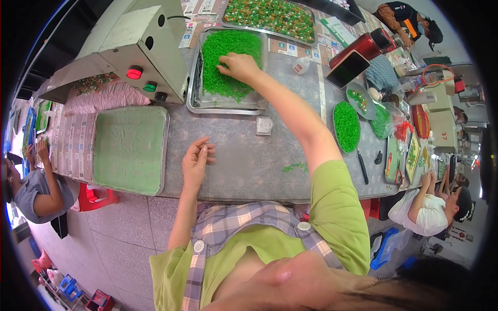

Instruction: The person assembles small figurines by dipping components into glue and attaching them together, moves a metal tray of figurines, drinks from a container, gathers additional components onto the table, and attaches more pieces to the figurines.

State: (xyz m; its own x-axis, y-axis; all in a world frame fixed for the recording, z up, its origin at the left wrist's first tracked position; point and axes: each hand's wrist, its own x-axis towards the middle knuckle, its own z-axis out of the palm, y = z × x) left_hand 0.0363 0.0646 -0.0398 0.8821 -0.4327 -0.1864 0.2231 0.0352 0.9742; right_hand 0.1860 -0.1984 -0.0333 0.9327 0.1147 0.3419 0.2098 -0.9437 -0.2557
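Note:
Ahead of me, a metal tray (228, 109) holds a heap of small bright green pieces (228, 44). My right hand (239, 67) reaches into it, fingers curled down and fingertips closed among the pieces; what lies under them is partly hidden. Nearer to me, my left hand (196, 158) hovers over the grey tabletop, its fingers loosely bent and apart, with nothing visible in them. A small square clear item (264, 126) lies just below the tray. A few green crumbs (295, 167) are scattered on the table between my arms.
A machine with red and green buttons (140, 54) stands left, behind a pale green-lined tray (129, 150). Another tray (270, 20) holds mixed pieces. Rightward are a red bottle (360, 49), a phone (347, 69), a dish of green pieces (346, 127) and a knife (362, 167). Other people work nearby.

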